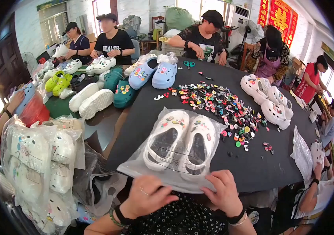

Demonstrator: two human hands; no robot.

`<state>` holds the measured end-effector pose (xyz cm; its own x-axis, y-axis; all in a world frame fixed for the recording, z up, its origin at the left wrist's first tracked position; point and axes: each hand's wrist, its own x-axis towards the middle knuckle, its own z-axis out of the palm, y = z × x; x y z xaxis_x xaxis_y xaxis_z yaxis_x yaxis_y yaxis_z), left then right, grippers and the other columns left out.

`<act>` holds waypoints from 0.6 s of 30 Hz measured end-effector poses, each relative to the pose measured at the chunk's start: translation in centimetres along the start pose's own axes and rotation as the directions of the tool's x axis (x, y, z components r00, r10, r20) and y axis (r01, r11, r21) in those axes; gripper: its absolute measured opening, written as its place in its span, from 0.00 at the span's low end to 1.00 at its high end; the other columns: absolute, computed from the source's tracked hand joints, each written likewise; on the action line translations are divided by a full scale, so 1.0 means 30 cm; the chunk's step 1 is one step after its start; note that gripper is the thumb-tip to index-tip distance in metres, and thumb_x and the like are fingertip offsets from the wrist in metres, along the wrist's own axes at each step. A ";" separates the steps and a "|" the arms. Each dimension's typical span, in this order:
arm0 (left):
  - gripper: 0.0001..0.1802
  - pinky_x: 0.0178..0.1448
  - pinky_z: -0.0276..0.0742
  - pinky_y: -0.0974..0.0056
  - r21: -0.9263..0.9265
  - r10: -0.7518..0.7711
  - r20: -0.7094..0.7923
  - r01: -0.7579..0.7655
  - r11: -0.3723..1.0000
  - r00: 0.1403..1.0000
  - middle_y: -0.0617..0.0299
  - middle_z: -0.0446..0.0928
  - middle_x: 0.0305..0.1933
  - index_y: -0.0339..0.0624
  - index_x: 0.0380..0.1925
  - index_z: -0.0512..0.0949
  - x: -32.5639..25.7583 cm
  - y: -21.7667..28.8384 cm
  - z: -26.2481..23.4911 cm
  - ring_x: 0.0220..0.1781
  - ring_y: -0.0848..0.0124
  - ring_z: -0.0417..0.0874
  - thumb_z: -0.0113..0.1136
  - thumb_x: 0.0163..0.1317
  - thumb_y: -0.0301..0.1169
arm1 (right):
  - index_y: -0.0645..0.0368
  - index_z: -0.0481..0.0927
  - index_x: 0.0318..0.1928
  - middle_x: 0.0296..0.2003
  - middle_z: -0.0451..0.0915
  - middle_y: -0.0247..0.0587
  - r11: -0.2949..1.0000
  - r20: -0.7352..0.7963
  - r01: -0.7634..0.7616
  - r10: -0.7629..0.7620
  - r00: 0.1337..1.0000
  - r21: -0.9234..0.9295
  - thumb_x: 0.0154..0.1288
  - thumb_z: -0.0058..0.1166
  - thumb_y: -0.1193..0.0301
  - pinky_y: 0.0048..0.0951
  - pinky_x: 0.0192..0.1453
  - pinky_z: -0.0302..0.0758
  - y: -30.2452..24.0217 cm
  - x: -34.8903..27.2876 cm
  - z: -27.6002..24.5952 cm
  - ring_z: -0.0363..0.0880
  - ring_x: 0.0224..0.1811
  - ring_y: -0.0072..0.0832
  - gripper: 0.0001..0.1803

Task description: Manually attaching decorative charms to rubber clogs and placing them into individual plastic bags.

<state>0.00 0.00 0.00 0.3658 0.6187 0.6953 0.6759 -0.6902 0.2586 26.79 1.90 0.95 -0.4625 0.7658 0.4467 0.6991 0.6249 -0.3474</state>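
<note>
A clear plastic bag point(135, 166) lies on the black table point(261, 164) just in front of me. Inside it sits a pair of white clogs point(180, 143) with small coloured charms on their toes. My left hand point(145, 196) pinches the bag's near edge at the left. My right hand point(225, 192) grips the same edge at the right. Both hands press along the open end of the bag, at the heels of the clogs.
Several loose coloured charms point(222, 105) are scattered mid-table. More white clogs point(271, 102) sit at the right, blue point(153, 72), teal and green pairs farther back. Bagged white clogs point(37, 156) pile at my left. Several other people work around the table.
</note>
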 end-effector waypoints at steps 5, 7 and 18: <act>0.15 0.54 0.67 0.60 0.070 0.101 0.173 -0.115 0.991 0.980 0.61 0.73 0.44 0.47 0.44 0.81 -0.047 0.034 0.108 0.51 0.65 0.75 0.63 0.55 0.34 | 0.61 0.77 0.47 0.38 0.75 0.43 0.998 -0.115 -0.060 0.059 0.992 -0.009 0.55 0.66 0.70 0.40 0.44 0.71 -0.049 0.060 0.058 0.73 0.40 0.41 0.19; 0.17 0.55 0.67 0.60 0.107 0.107 0.177 -0.127 0.986 0.978 0.61 0.74 0.45 0.46 0.45 0.82 -0.052 0.013 0.135 0.51 0.65 0.75 0.56 0.55 0.32 | 0.60 0.78 0.42 0.36 0.75 0.42 0.999 -0.124 -0.048 0.045 0.991 -0.024 0.55 0.65 0.71 0.39 0.41 0.71 -0.024 0.058 0.086 0.73 0.37 0.39 0.14; 0.20 0.52 0.74 0.53 -0.217 0.047 0.256 0.010 0.976 0.966 0.51 0.74 0.48 0.33 0.46 0.77 0.001 0.012 0.135 0.48 0.53 0.77 0.65 0.55 0.33 | 0.63 0.79 0.31 0.23 0.75 0.41 0.933 -0.274 -0.115 0.215 0.937 0.340 0.59 0.63 0.76 0.28 0.24 0.70 -0.054 0.148 0.040 0.75 0.20 0.31 0.05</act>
<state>2.85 1.28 -2.60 0.5482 0.6613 0.5120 0.5246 -0.7487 0.4053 22.96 4.48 2.51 -0.1337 0.8106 0.5701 0.5202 0.5470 -0.6559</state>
